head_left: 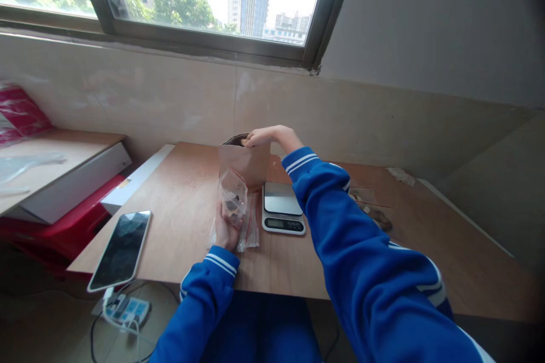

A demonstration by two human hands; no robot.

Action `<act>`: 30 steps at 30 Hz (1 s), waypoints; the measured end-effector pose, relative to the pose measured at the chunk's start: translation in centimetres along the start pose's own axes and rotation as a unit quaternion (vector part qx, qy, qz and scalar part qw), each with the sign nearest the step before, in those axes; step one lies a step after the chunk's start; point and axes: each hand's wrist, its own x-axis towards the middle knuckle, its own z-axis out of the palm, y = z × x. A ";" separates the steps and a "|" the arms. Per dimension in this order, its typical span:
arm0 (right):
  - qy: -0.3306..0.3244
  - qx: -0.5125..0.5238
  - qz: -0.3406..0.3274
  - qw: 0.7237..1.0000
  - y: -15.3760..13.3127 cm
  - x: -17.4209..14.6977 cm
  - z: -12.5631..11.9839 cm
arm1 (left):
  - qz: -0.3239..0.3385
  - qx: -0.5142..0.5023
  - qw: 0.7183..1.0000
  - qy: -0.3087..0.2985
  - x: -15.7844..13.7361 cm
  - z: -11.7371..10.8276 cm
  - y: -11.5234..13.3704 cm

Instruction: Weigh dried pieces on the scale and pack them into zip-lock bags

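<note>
My left hand (226, 229) is closed around a clear plastic zip bag (233, 186) with a few dark pieces at its bottom, held upright in front of a brown paper bag (251, 160). The paper bag stands with its top open. Over its rim bends my right hand (259, 136), the fingers curled at the mouth and the fingertips partly hidden; what they grip cannot be made out. More flat clear bags (251, 227) lie beside my left hand. Just right of them sits a white kitchen scale (283, 226) with a bare silver plate.
A phone (121, 249) on a charging cable lies at the table's (170, 198) left front edge, above a power strip (131, 311). Filled clear bags (377, 216) lie right, partly behind my right sleeve. A red stool (80, 232) and another table stand left. The wall and window (204, 0) are behind.
</note>
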 end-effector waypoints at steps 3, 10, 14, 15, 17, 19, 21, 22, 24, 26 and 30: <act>-0.043 0.000 0.013 0.999 -0.2 -0.6 -0.6 | 0.008 -0.008 1.000 0.003 0.2 -0.2 -0.1; 0.194 0.048 -0.060 0.978 -1.5 -3.2 2.1 | 0.001 -0.008 1.000 0.025 0.1 0.1 -0.1; 0.310 0.077 -0.093 0.943 -4.0 -5.4 4.8 | -0.004 -0.016 0.999 0.048 -0.1 0.4 0.0; 0.275 0.089 -0.093 0.953 -4.6 -5.9 5.5 | -0.002 -0.014 0.999 0.048 -0.1 0.5 0.0; 0.149 0.098 -0.073 0.981 -5.5 -6.8 6.7 | 0.000 -0.008 0.999 0.044 0.0 0.4 0.0; 0.028 0.075 -0.045 0.996 -5.9 -7.1 7.8 | 0.005 -0.001 0.999 0.040 0.1 0.3 -0.1; -0.035 0.037 -0.030 0.998 -5.9 -6.9 8.9 | 0.014 0.012 0.999 0.035 0.2 0.2 -0.3; -0.052 0.022 -0.032 0.998 -5.8 -6.7 9.4 | 0.022 0.020 0.999 0.029 0.2 0.1 -0.5; -0.087 0.019 -0.058 0.994 -5.3 -6.3 10.4 | 0.040 0.038 0.998 0.007 0.3 0.1 -0.9; -0.112 0.040 -0.093 0.989 -4.8 -6.1 11.2 | 0.058 0.050 0.997 -0.014 0.3 0.0 -1.3; -0.103 0.034 -0.091 0.990 -4.1 -6.0 12.6 | 0.063 0.057 0.996 -0.015 0.6 -0.2 -1.7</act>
